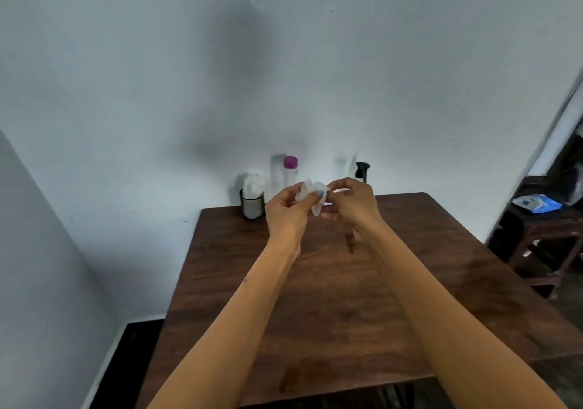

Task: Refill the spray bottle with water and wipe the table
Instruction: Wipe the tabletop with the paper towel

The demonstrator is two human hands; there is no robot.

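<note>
Above the far half of the brown wooden table [331, 298], my left hand [288, 208] and my right hand [353, 202] both pinch a crumpled white tissue [312, 192] between them. Behind the hands, against the wall, stands a clear water bottle [289, 172] with a purple cap. The spray bottle's black trigger head [362, 169] shows above my right hand; its body is hidden by that hand.
A dark metal holder [252, 206] stuffed with white tissues stands at the table's far left corner. A grey wall runs behind and on the left. To the right is a dark wooden stool [536, 241] with a blue-and-white packet [536, 203] on it.
</note>
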